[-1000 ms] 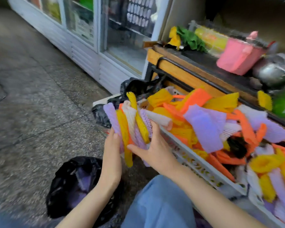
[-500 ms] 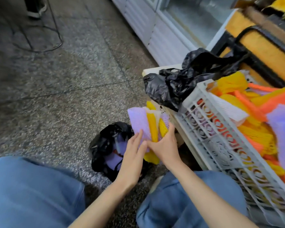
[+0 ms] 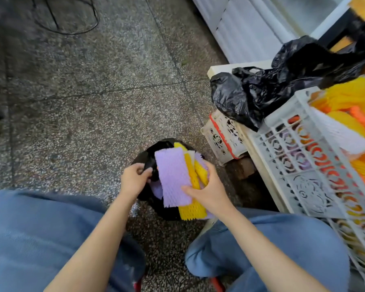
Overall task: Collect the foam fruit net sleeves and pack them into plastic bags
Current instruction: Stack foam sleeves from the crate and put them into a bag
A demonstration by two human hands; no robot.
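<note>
Between knees in blue denim (image 3: 30, 239), the right hand (image 3: 211, 192) clasps a flat bundle of foam net sleeves (image 3: 173, 175), purple over yellow and white, their mesh soft and ribbed. The rectangles' long axis runs away from the person, far ends over the mouth of a glossy black plastic bag (image 3: 164, 212) on the speckled stone floor (image 3: 93, 102). The left hand (image 3: 134, 180) pinches the bag's rim. Farther right, a white lattice crate (image 3: 293, 157) holds loose sleeves (image 3: 346, 95), with crumpled black bags (image 3: 261, 91) beyond.
</note>
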